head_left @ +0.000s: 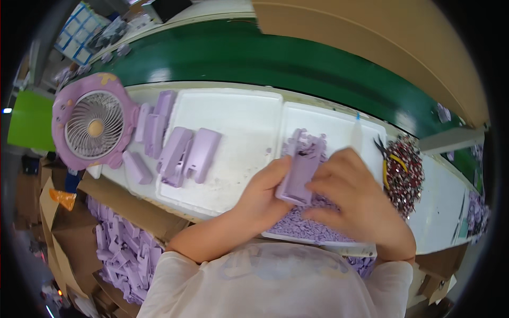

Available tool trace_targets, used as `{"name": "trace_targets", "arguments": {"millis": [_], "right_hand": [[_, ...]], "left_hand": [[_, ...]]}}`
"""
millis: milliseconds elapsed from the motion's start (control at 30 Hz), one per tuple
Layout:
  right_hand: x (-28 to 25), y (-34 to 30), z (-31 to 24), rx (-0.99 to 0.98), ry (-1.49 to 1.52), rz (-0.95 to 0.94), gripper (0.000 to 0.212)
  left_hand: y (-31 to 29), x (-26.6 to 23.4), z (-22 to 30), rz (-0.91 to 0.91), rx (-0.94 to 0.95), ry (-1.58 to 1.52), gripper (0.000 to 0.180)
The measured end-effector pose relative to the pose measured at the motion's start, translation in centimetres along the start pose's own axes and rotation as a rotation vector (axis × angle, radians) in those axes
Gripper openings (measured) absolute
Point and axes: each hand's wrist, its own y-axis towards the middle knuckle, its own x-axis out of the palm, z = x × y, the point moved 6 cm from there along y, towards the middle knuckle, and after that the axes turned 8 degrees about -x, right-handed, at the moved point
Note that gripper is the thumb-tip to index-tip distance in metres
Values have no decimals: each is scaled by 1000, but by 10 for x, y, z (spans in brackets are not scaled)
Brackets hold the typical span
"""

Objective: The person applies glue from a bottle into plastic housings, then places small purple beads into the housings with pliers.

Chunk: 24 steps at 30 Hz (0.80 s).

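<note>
Head view: both hands closed on one lilac plastic housing (301, 172), left hand (262, 191) gripping its lower end, right hand (355, 199) pinching its side. Held above white tray (339, 127) of small lilac parts (302, 228), likely so drops land there. Finished housings (183, 151) lie left on the bench.

The white worktop (450, 196) carries two white foam trays (238, 122), a lilac fan (94, 124), pliers (389, 156) and a heap of small metal parts (405, 175).

One round purple fan (94, 125), two white foam trays (241, 114), one pair of pliers (386, 155).
</note>
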Motion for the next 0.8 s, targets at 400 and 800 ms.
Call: {"name": "trace_targets", "arguments": {"millis": [400,800], "right_hand": [[-70,-7,151,256,-540,320,13],[-55,-16,170,274,-677,140,14]], "left_hand": [[-80,15,113,979,1047,2327,36],[-72,-13,113,949,730,2373,51]]}}
